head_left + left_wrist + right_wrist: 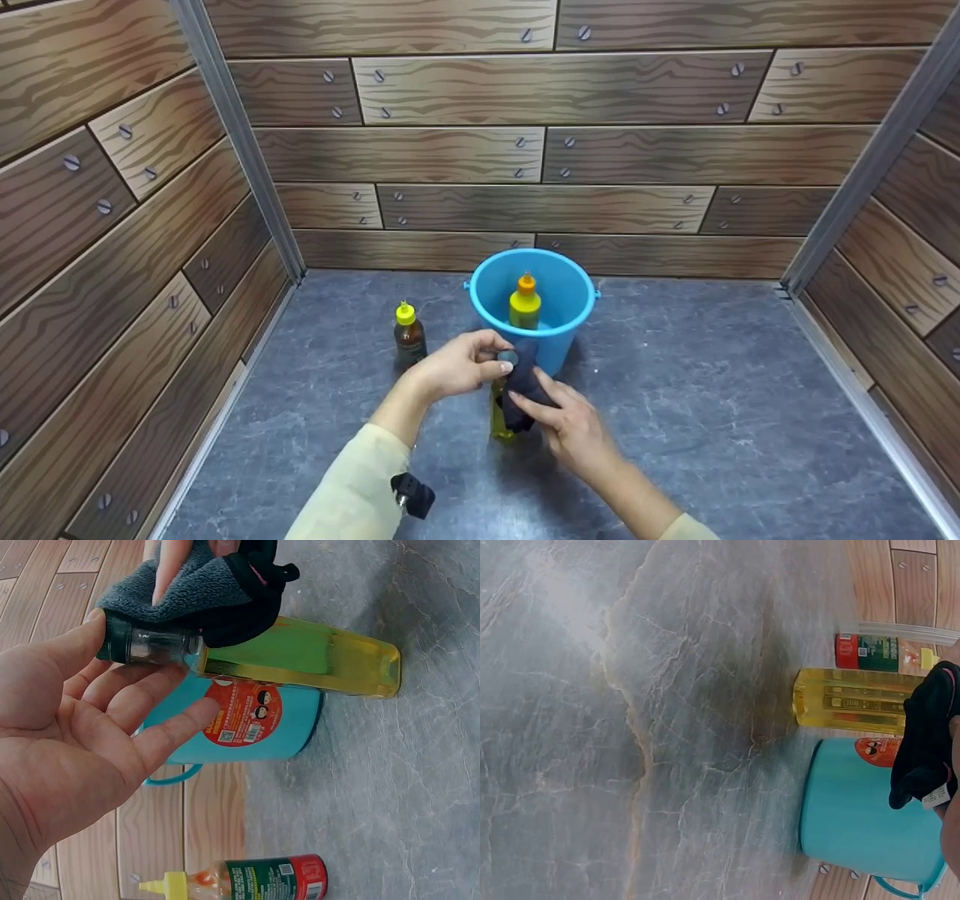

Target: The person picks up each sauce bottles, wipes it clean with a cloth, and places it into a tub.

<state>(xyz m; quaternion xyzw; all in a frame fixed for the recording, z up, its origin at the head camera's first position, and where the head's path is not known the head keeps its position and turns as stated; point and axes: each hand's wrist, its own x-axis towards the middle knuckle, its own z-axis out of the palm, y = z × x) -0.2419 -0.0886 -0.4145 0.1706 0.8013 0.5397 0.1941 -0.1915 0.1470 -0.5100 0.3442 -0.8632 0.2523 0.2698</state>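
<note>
A clear bottle of yellow oil (364, 664) stands on the grey surface in front of the bucket. My left hand (457, 365) pinches its dark green cap (114, 636) between thumb and fingers. From the right, my right hand (581, 431) holds a dark grey cloth (187, 589) against the bottle's neck and upper side. In the right wrist view the black edge of the cloth (919, 742) and a small white tag show, with the lower bottle (847, 701) bare below. Part of the bottle's label and neck is hidden by the cloth.
Just behind stands a blue bucket (559, 354) with a round red sticker; a yellow bottle with an orange cap (525, 306) is inside it. Left of the bucket is a brown sauce bottle with a yellow cap (409, 341). Wood-patterned walls (525, 206) enclose the surface.
</note>
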